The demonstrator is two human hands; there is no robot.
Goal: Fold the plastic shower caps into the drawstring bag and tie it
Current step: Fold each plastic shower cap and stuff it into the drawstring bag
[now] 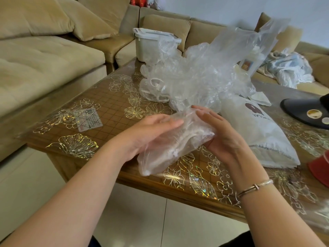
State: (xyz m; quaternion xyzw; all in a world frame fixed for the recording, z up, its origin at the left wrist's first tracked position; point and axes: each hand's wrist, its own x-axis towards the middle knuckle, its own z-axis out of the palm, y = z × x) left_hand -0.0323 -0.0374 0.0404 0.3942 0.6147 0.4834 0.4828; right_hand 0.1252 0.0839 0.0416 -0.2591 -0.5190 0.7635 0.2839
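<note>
The left hand [151, 129] and right hand [219, 132] press flat-fingered on either side of one shower cap [170, 139], held just above the counter [114, 111]. Folding seems underway; next, tuck it into the white bag [256, 129] beside the loose pile [192, 77].

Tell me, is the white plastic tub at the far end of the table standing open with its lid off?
No, the white tub has its lid on, flat across the top behind the pile of clear shower caps.
</note>
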